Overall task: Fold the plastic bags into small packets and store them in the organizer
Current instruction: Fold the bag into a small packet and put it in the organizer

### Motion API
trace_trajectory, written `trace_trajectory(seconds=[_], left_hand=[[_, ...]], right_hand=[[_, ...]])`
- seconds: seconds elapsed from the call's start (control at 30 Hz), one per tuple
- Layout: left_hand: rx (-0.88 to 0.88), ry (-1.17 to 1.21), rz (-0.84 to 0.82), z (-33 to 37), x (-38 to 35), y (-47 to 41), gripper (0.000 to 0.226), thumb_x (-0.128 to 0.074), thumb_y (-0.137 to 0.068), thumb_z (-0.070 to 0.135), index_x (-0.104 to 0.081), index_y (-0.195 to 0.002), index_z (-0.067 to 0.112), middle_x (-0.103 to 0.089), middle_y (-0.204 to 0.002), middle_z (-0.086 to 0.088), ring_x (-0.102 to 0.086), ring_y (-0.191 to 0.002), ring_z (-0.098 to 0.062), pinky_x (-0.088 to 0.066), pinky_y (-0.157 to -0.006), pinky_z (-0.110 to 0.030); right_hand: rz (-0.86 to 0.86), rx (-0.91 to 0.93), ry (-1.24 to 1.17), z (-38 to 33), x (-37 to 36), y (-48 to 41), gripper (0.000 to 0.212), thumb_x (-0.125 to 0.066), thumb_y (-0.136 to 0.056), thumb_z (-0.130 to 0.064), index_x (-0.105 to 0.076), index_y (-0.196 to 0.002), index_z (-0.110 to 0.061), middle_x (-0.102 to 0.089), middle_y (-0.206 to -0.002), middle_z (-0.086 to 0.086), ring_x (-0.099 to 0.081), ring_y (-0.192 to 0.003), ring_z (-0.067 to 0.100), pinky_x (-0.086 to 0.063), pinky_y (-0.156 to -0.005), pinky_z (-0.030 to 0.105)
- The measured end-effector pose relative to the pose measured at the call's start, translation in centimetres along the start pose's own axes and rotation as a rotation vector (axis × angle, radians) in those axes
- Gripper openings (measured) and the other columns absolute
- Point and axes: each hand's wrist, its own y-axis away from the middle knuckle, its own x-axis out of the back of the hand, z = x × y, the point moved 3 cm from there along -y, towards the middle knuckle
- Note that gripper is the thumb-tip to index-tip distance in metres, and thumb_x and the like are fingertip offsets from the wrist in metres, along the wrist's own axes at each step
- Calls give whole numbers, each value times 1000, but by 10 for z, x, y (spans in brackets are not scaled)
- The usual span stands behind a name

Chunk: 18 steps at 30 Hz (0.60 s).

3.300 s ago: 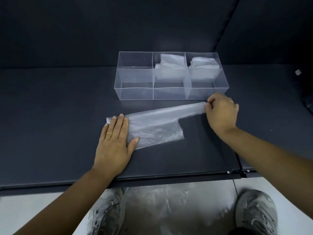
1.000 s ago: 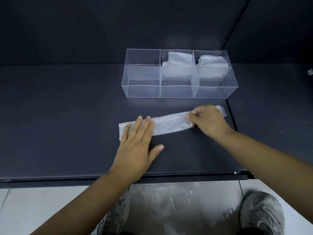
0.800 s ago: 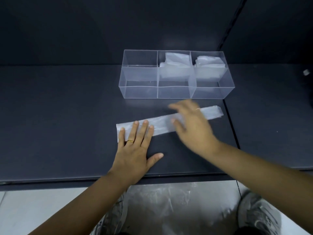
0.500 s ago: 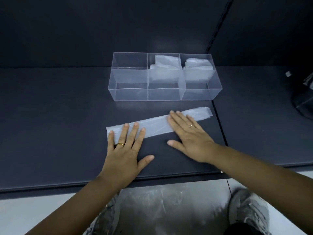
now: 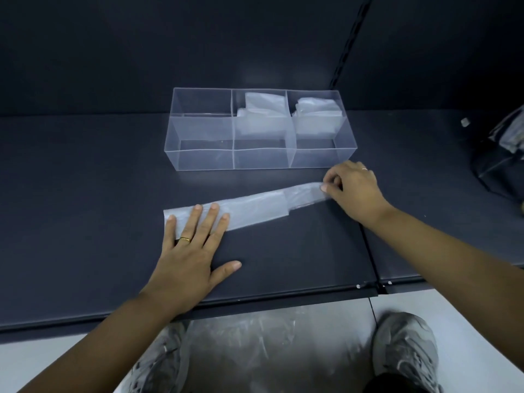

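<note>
With the left hand (image 5: 188, 258) flat on the bag strip (image 5: 249, 209) and the right hand (image 5: 353, 191) pinching its far end, the slippery film may spring open if the pinch slips.

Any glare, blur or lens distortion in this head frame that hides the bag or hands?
Head view: the left hand and right hand are sharp, as is the folded bag; a soft glare patch sits on the back wall above the organizer; the wall upright leans with the wide lens; the shoes below look soft.
</note>
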Motion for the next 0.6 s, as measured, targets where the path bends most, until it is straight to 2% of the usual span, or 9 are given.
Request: trace_trajectory(seconds=[0.1,0.17,0.2,0.27,0.33,0.37,0.43,0.53,0.6], left_hand=[[-68,-12,-23,-12,2,-6,83,-5,-89,71,-16,-152,18,-13,-160,-3,-7,-147,-27,-14,-115,-59],[-139,-18,-19,-26,2,-11,86,3,-85,75,-7,-153,23,0,-161,3,9,-147,-18,3,-118,-51],[-171,-6,-8,-31,4,-13,89,3,-84,76,-9,-153,23,2,-160,6,14,-147,-14,9,-118,-46],[-216,57,38,-33,16,-19,89,-5,-84,77,-30,-148,20,-8,-160,8,10,-147,-10,12,-118,-39],[-249,131,101,-17,29,-24,83,-17,-85,75,-47,-136,17,-22,-157,5,-2,-147,-12,5,-119,-37],[-267,177,129,-2,34,-25,80,-24,-85,74,-50,-133,15,-26,-156,2,-8,-147,-13,1,-120,-36],[-302,309,147,36,36,-21,81,-35,-84,71,-43,-140,14,-25,-157,1,-10,-147,-13,-3,-120,-33],[-301,511,98,91,30,-11,89,-44,-83,69,-14,-152,22,-6,-158,12,6,-145,1,7,-116,-18],[-270,615,112,114,25,-4,88,-56,-85,57,-10,-152,24,-4,-155,18,8,-141,8,7,-113,-11]], right_hand=[[-80,14,-59,4,6,6,8,-65,-89,-19,-65,-83,-14,-52,-98,0,-46,-96,16,-39,-88,27],[-138,-70,-250,8,13,21,12,-67,-87,-13,-64,-75,-14,-60,-89,0,-55,-81,12,-42,-75,20],[-182,-153,-411,10,17,32,15,-67,-86,-9,-63,-72,-13,-65,-79,1,-58,-68,11,-44,-67,19],[-284,-320,-757,12,21,57,15,-66,-84,0,-62,-72,-8,-65,-60,6,-56,-53,12,-45,-51,18],[-388,-475,-950,13,21,85,11,-67,-82,2,-59,-80,-6,-65,-59,11,-58,-52,14,-45,-46,17],[-437,-540,-992,12,21,99,13,-68,-81,0,-58,-84,-7,-66,-61,13,-59,-52,14,-46,-46,17],[-541,-630,-1045,9,23,122,23,-72,-74,-4,-58,-92,-9,-66,-64,13,-61,-54,13,-47,-48,18],[-694,-678,-1170,-5,33,145,34,-75,-63,-10,-61,-95,-10,-66,-72,12,-63,-60,15,-48,-53,21],[-742,-675,-1283,-17,41,151,34,-77,-61,-9,-63,-92,-10,-66,-73,11,-63,-59,16,-48,-51,21]])
